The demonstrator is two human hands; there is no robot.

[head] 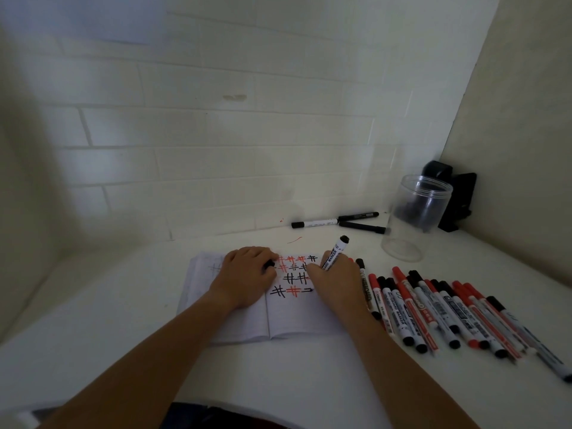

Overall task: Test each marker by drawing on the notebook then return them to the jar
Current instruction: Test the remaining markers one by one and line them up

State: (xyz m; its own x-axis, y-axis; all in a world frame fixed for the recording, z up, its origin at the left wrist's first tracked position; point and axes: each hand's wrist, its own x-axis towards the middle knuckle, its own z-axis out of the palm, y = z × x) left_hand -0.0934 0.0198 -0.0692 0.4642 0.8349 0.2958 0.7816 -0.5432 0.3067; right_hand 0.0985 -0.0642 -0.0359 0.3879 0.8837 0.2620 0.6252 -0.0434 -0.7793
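Pinched in the right hand (335,275), a white black-capped whiteboard marker (335,253) was mid-test, its hidden tip on the open lined notebook (297,314) that the left hand (247,274), gripping a small black cap (268,264), steadied; recapping would probably follow, the clear plastic jar (413,216) standing beyond.

One open notebook (278,317), one clear plastic jar (414,218), three markers (340,221) by the wall, roughly fifteen markers (448,311) rowed at right, one marker in hand (335,253).
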